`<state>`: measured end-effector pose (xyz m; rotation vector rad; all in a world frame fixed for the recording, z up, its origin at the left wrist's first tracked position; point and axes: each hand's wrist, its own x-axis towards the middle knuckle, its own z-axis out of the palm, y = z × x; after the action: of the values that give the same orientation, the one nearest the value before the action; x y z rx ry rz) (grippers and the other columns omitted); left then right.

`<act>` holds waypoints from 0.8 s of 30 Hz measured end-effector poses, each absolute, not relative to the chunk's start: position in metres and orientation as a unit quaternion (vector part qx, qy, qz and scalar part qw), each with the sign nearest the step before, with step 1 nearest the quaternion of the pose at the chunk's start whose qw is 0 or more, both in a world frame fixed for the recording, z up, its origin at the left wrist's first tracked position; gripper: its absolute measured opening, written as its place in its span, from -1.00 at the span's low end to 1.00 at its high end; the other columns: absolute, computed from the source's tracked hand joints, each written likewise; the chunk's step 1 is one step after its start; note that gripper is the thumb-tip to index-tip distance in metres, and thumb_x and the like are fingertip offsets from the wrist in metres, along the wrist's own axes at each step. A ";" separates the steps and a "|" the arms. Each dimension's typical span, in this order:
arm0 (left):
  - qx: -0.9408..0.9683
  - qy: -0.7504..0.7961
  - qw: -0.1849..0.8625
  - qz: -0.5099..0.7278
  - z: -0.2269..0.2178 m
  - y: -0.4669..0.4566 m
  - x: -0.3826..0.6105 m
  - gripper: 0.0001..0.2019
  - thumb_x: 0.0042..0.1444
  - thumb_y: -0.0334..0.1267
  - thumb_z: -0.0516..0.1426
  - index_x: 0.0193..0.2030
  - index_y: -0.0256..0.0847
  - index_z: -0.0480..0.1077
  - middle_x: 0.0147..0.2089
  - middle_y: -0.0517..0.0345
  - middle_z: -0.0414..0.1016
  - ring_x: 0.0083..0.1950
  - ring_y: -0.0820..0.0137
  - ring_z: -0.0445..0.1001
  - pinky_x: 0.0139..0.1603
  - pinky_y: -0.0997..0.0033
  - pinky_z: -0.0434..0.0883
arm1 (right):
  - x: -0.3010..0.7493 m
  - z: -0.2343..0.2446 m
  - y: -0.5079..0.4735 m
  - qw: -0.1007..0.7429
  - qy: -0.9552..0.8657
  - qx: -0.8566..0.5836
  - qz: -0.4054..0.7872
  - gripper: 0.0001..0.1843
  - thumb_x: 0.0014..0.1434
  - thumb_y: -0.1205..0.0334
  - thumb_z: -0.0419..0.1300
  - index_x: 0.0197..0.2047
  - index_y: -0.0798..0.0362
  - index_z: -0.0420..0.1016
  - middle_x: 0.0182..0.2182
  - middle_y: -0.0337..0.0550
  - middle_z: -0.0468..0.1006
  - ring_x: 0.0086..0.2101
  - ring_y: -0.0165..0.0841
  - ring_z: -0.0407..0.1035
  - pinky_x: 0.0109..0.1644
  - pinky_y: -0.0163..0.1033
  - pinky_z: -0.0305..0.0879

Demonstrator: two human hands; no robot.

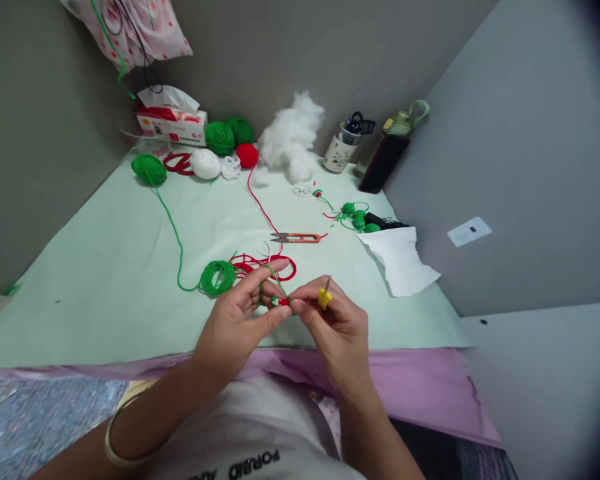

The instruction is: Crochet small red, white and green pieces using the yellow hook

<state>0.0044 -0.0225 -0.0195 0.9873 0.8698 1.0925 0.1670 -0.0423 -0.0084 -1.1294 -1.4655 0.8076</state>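
Observation:
Between the fingertips of my left hand (pixel 240 317) is a small crocheted piece (pixel 281 302) in red, white and green yarn. A green strand runs from it up over my raised left index finger. My right hand (pixel 337 327) pinches the piece's right end with thumb and index finger. A yellow-handled tool with a thin metal shaft, seemingly a crochet hook (pixel 325 298), is tucked among my right fingers, its metal end pointing up. Just beyond my left hand lie a coil of green yarn (pixel 217 278) and loose red yarn (pixel 283 268).
Orange thread snips (pixel 300 238) lie ahead of my hands. Further back are a green yarn ball (pixel 149 169), a white ball (pixel 205 163), a red ball (pixel 247 155), white stuffing (pixel 293 137), a tissue box (pixel 175 125) and a pen cup (pixel 341 150). White paper (pixel 400 260) lies at right.

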 end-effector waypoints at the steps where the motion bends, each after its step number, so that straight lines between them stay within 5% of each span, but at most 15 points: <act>1: 0.438 0.382 0.657 0.481 -0.020 -0.023 0.004 -0.47 0.13 -0.27 0.44 0.26 -0.02 0.55 -0.23 0.23 0.54 -0.10 0.37 0.46 0.04 0.36 0.40 | 0.167 -0.009 -0.042 0.533 -0.620 -0.472 0.330 -0.88 0.37 0.34 0.32 -0.23 -0.05 0.64 -0.36 -0.29 0.55 -0.34 -0.43 0.39 -0.31 -0.29 0.25; 14: 0.382 0.374 0.702 0.470 -0.010 -0.021 0.004 -0.51 0.00 -0.32 0.49 0.11 -0.07 0.63 -0.34 0.30 0.54 -0.24 0.46 0.50 -0.12 0.48 0.46 | 0.167 -0.010 -0.046 0.582 -0.600 -0.477 0.271 -0.80 0.45 0.27 0.23 -0.25 -0.03 0.60 -0.35 -0.27 0.50 -0.35 -0.43 0.35 -0.29 -0.28 0.27; 20: 0.403 0.396 0.671 0.480 -0.010 -0.021 0.001 -0.86 0.07 -0.28 0.45 -0.22 -0.14 0.66 -0.26 0.18 0.62 -0.26 0.44 0.49 -0.21 0.48 0.46 | 0.179 -0.007 -0.043 0.660 -0.533 -0.426 0.313 -0.55 0.54 0.04 0.06 -0.23 -0.04 0.72 -0.32 -0.15 0.55 -0.29 -0.34 0.40 -0.24 -0.19 0.32; 24: 0.397 0.390 0.674 0.486 -0.010 -0.021 0.002 -0.87 0.06 -0.30 0.45 -0.26 -0.13 0.64 -0.28 0.21 0.60 -0.28 0.46 0.48 -0.24 0.51 0.44 | 0.177 -0.009 -0.046 0.697 -0.504 -0.397 0.320 -0.57 0.54 0.02 0.08 -0.23 -0.04 0.70 -0.47 -0.25 0.46 -0.48 -0.41 0.33 -0.47 -0.26 0.21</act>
<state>0.0021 -0.0206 -0.0098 0.8926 0.8783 1.0926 0.1773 -0.0463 -0.0088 -0.8844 -1.1250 0.7144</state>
